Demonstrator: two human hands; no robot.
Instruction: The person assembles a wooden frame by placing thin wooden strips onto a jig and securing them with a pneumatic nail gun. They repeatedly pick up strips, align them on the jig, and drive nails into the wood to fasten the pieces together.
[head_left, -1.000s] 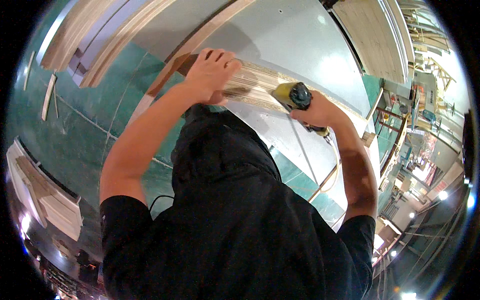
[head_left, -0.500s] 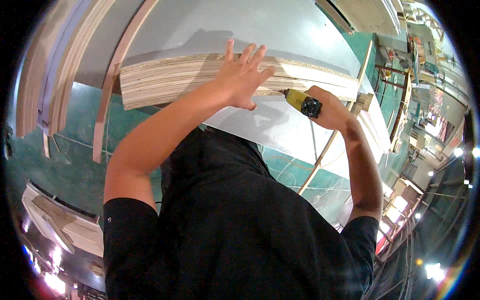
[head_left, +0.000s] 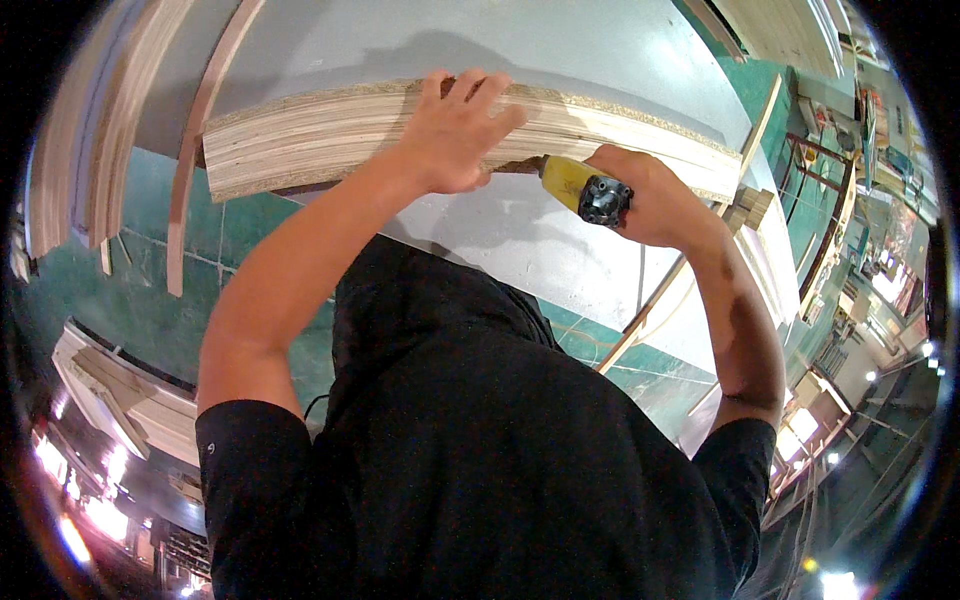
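A long, slightly curved stack of pale wooden strips (head_left: 330,140) lies across the grey sheet in front of me. My left hand (head_left: 455,135) lies over its middle, fingers apart and slightly bent at the far edge, palm down. My right hand (head_left: 645,195) is closed round a yellow hand tool with a round black end (head_left: 568,185); I cannot make out its exact kind. The tool's dark narrow nose points left, at the near side of the stack, right of my left hand. Whether the nose touches the wood cannot be told.
A large grey sheet (head_left: 600,45) lies beneath the stack. Thick bundles of boards (head_left: 130,120) and a narrow wooden strip (head_left: 195,150) stand at the left. More boards (head_left: 125,390) rest lower left on the green floor (head_left: 270,235). Small wooden blocks (head_left: 750,210) sit right of the stack.
The view has shifted a little. My left hand's fingers, spread wide before, are now more bent over the stack. The tool in my right hand has moved slightly left, nearer my left hand.
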